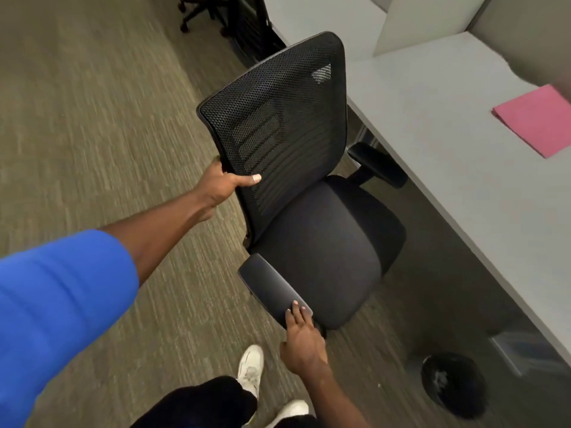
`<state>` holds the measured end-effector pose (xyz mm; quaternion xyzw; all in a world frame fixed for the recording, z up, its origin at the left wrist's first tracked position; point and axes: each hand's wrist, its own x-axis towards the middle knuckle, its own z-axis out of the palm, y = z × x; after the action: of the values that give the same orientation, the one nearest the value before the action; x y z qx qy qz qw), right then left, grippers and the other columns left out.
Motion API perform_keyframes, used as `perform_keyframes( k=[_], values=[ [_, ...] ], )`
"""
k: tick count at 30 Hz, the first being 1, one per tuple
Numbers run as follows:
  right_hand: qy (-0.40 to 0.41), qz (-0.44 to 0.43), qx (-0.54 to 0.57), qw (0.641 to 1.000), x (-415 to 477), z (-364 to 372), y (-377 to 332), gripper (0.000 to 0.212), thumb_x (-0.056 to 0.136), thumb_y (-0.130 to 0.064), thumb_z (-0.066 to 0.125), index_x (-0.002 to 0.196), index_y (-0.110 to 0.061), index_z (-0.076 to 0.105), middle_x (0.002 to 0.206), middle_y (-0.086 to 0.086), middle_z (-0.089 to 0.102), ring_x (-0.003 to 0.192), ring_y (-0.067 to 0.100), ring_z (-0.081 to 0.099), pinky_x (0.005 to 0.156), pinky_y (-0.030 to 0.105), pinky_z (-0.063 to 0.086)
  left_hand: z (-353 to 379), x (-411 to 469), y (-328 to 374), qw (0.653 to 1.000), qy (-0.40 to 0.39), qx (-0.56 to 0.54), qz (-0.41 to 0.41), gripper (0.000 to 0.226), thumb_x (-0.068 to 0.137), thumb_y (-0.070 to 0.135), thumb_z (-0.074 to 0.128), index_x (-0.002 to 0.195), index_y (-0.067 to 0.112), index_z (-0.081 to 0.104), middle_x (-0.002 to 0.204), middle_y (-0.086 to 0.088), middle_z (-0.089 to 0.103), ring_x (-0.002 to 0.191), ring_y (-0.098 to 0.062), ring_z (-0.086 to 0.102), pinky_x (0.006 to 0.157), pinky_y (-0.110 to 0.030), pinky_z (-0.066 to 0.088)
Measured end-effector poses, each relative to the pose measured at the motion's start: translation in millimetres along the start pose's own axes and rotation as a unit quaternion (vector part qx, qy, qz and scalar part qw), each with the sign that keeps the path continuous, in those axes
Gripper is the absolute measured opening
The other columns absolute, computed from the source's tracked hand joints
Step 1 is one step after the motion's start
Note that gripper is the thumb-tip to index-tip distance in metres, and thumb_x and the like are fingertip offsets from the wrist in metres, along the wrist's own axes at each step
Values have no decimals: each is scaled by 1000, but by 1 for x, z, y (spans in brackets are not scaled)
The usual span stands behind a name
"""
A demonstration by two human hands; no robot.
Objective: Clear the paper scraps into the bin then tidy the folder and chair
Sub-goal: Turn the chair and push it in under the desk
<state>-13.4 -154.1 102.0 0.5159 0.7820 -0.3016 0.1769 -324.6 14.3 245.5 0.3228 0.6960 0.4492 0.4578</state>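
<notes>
A black office chair (pixel 321 242) with a mesh back stands beside the grey desk (pixel 448 140), its seat facing the desk. My left hand (pixel 224 185) grips the left edge of the mesh back. My right hand (pixel 301 338) rests on the front end of the near armrest (pixel 272 288), fingers curled on it. A pink folder (pixel 534 118) lies flat on the desk at the right. A round black bin (pixel 452 383) with a dark liner stands on the floor under the desk edge, with pale scraps inside.
Grey-brown carpet (pixel 92 118) stretches to the left. Another black chair base (pixel 200 13) stands at the top. Grey partitions (pixel 417 20) rise behind the desk. My white shoes (pixel 251 369) are just behind the chair.
</notes>
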Motion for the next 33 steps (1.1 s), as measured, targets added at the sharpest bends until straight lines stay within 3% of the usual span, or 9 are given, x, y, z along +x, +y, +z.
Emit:
perform_keyframes(
  k=[3, 7, 12, 16, 19, 24, 30, 33],
  values=[
    [-6, 4, -12, 1000, -4, 3, 3, 78, 98, -22, 54, 167, -10, 18, 179, 7, 3, 166, 25, 3, 128, 42, 28, 3, -11, -3, 999, -13, -35, -7, 70, 74, 28, 94, 131, 33, 55, 121, 20, 74, 115, -2, 67, 90, -31, 52],
    [-7, 25, 2, 1000, -12, 1, 10, 80, 96, -17, 56, 167, -13, 20, 179, 6, 4, 166, 25, 4, 127, 43, 32, 7, -34, -7, 999, -17, -37, -8, 66, 76, 36, 90, 131, 40, 53, 126, 24, 70, 123, -9, 64, 99, -47, 52],
    [-17, 55, 14, 998, -28, -7, 30, 73, 97, -13, 46, 166, -17, 21, 179, 9, 3, 166, 27, 6, 126, 45, 36, 10, -74, -21, 998, -43, -43, -8, 54, 75, 39, 89, 121, 40, 61, 114, 29, 78, 122, -9, 68, 104, -44, 54],
    [-13, 80, 23, 996, -42, -15, 38, 69, 95, -21, 49, 161, -16, 29, 167, 15, 30, 153, 33, 34, 117, 44, 45, 5, -110, -37, 994, -86, -60, -19, 75, 64, 61, 91, 131, 37, 67, 129, 22, 76, 128, -6, 67, 118, -50, 46],
    [8, 65, 16, 998, -49, -21, 35, 68, 96, -23, 47, 161, -14, 27, 154, 14, 42, 144, 34, 42, 110, 45, 49, 1, -140, -47, 989, -118, -83, -12, 107, 61, 84, 82, 150, 30, 57, 147, 13, 67, 141, -14, 59, 126, -54, 38],
    [115, 6, 84, 990, -63, -41, 4, 67, 94, -26, 53, 157, -23, 32, 149, 6, 45, 139, 31, 47, 101, 47, 54, -4, -179, -42, 979, -47, -200, -5, 116, 62, 97, 62, 148, 19, 58, 150, -12, 65, 141, -32, 59, 126, -53, 36],
    [259, -89, 131, 953, -89, -77, -42, 91, 87, -66, 60, 161, -27, 26, 155, -2, 42, 139, 20, 48, 109, 42, 53, -16, -200, -3, 984, -37, -166, 61, 93, 88, 87, 35, 144, 18, 64, 143, -8, 71, 137, -29, 64, 120, -52, 44],
    [325, -112, 137, 929, -108, -94, -64, 96, 85, -80, 55, 161, -28, 27, 156, -3, 44, 138, 17, 49, 110, 41, 52, -27, -197, 6, 986, -35, -156, 49, 105, 86, 88, 35, 159, 14, 46, 153, -6, 62, 142, -27, 59, 126, -50, 37]
  ],
)
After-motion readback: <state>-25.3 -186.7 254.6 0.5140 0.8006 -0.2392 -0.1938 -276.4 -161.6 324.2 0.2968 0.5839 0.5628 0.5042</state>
